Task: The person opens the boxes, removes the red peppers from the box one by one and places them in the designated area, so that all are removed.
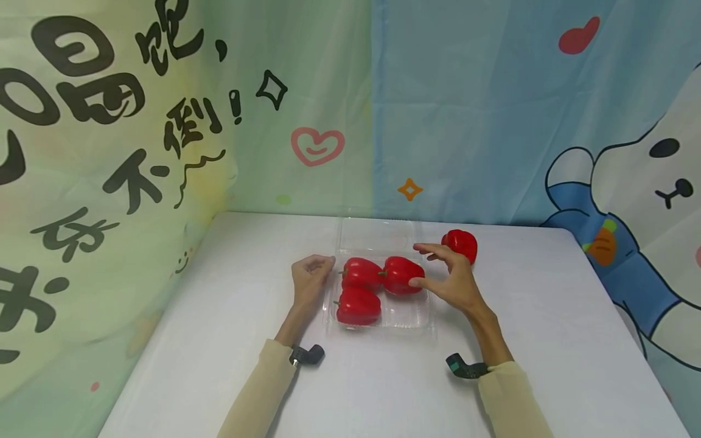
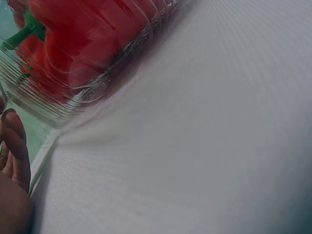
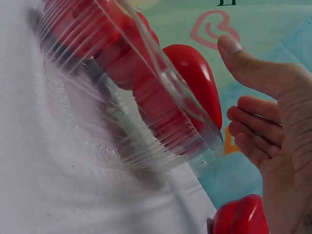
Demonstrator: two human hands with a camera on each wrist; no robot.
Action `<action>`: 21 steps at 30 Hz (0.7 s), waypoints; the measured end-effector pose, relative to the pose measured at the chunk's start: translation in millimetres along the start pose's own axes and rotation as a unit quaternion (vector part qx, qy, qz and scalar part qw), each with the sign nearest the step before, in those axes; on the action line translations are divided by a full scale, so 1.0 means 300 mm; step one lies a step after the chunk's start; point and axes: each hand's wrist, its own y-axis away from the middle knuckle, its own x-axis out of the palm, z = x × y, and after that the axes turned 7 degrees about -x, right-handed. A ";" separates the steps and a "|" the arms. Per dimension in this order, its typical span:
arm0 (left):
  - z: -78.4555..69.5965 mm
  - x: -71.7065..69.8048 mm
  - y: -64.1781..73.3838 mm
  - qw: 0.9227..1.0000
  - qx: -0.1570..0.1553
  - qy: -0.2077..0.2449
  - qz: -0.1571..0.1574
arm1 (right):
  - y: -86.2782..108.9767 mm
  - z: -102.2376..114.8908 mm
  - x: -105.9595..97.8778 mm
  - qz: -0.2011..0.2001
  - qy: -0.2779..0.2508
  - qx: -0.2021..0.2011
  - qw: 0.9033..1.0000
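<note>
A clear plastic clamshell container (image 1: 405, 313) lies open on the table, lid laid back at the far side. Three red bell peppers with green stems sit inside: a back-left one (image 1: 361, 273), a back-right one (image 1: 403, 275) and a front-left one (image 1: 358, 306). At the container's left edge, my left hand (image 1: 310, 277) has curled fingers pinching the rim; its fingertips are partly hidden in the left wrist view. My right hand (image 3: 273, 107) is beside the back-right pepper, thumb and fingers spread, holding nothing. A fourth red pepper (image 1: 460, 243) rests on the table beyond it.
The white table (image 1: 558, 340) reaches back to a printed cloth backdrop (image 1: 465, 121). The transparent lid (image 1: 376, 236) lies flat near the table's back edge. Small dark cameras sit on both wrists.
</note>
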 end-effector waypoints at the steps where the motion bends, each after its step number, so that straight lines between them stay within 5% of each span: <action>1: 0.000 0.001 0.000 1.000 0.002 -0.001 0.000 | 0.000 0.001 0.002 0.003 -0.003 0.001 1.000; 21: -0.002 0.001 -0.002 1.000 -0.001 -0.006 -0.001 | 0.012 -0.006 0.051 0.039 0.001 0.019 0.999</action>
